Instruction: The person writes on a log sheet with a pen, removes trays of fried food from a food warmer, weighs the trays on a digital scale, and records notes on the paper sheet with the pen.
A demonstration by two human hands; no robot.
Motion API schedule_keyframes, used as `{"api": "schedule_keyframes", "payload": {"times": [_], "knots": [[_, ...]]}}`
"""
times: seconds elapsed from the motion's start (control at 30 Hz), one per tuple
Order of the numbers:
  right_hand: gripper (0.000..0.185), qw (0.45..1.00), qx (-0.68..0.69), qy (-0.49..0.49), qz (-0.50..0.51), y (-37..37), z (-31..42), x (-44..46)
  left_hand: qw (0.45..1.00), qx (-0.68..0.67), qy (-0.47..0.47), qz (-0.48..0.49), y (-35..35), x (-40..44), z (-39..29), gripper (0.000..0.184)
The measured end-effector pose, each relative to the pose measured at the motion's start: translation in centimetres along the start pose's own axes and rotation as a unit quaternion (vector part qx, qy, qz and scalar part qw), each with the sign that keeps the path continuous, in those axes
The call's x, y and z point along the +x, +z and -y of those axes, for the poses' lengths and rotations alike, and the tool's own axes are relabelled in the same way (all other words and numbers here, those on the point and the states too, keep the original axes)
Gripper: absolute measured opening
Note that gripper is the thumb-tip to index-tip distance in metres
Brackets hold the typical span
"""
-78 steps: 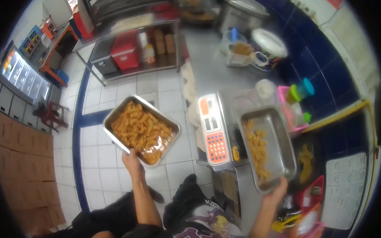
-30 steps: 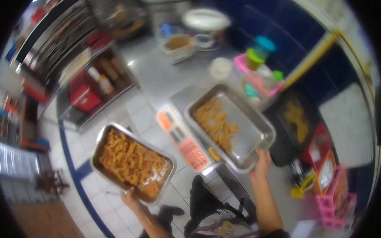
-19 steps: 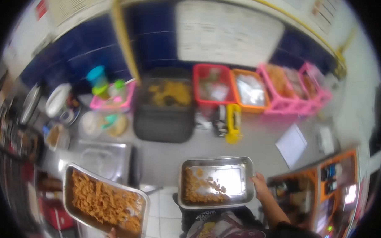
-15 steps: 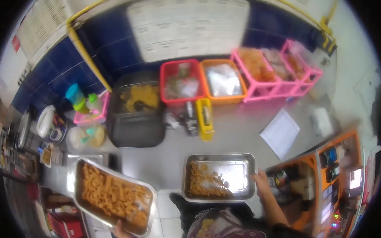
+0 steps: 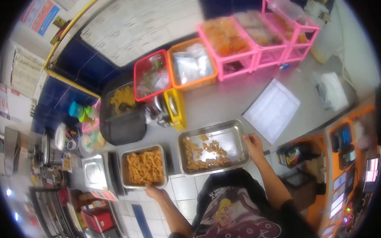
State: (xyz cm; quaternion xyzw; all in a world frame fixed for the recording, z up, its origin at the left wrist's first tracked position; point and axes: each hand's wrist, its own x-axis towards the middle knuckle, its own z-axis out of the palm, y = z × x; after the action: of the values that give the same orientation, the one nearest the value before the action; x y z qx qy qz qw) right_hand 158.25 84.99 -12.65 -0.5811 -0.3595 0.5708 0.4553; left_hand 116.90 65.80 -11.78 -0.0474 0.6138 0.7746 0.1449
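My left hand [image 5: 155, 192] grips the near edge of a metal tray [image 5: 123, 168] heaped with orange-brown fried pieces [image 5: 142, 167]. On the right, my right hand [image 5: 253, 145] is closed on the short right side of a second metal tray [image 5: 237, 146]. A smaller amount of brown pieces [image 5: 208, 154] lies in it, mostly to the left and near side, leaving shiny metal bare at the right. Both trays are side by side at the counter's front edge, a narrow gap apart. Some fingers of each hand are hidden by the trays.
On the grey counter [image 5: 219, 101] stand an open black box [image 5: 123, 127], a red basket [image 5: 152, 95], an orange basket [image 5: 193, 82], pink racks [image 5: 239, 60] and a yellow tape dispenser [image 5: 176, 109]. White paper [image 5: 272, 110] lies at right. A metal plate [image 5: 93, 170] is left of the trays.
The left tray has moved right and up, now level beside the other tray and less tilted. The right tray has shifted slightly up and left in view. The camera view has turned.
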Motion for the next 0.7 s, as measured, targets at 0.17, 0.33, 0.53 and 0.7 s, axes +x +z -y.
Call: {"api": "schedule_keyframes", "payload": {"times": [0.17,0.33,0.53,0.7], "knots": [[0.026,0.997,-0.040,0.040,0.056,-1.3,1.3,-1.0,0.992,0.125,-0.002,-0.005,0.9,1.3,1.2,0.035],[0.028,0.997,-0.038,0.060,0.042,-5.6,2.6,-2.3,0.956,0.260,0.038,-0.130,-1.0,0.3,0.2,0.055],[0.044,0.996,-0.036,-0.019,-0.083,-17.4,0.2,1.8,0.958,0.270,0.070,0.066,6.6,-14.2,-4.5,0.041],[0.019,0.993,-0.004,-0.035,-0.115,-22.5,5.1,7.0,0.709,0.324,-0.255,0.572,15.9,-29.6,-8.1,0.067]]}}
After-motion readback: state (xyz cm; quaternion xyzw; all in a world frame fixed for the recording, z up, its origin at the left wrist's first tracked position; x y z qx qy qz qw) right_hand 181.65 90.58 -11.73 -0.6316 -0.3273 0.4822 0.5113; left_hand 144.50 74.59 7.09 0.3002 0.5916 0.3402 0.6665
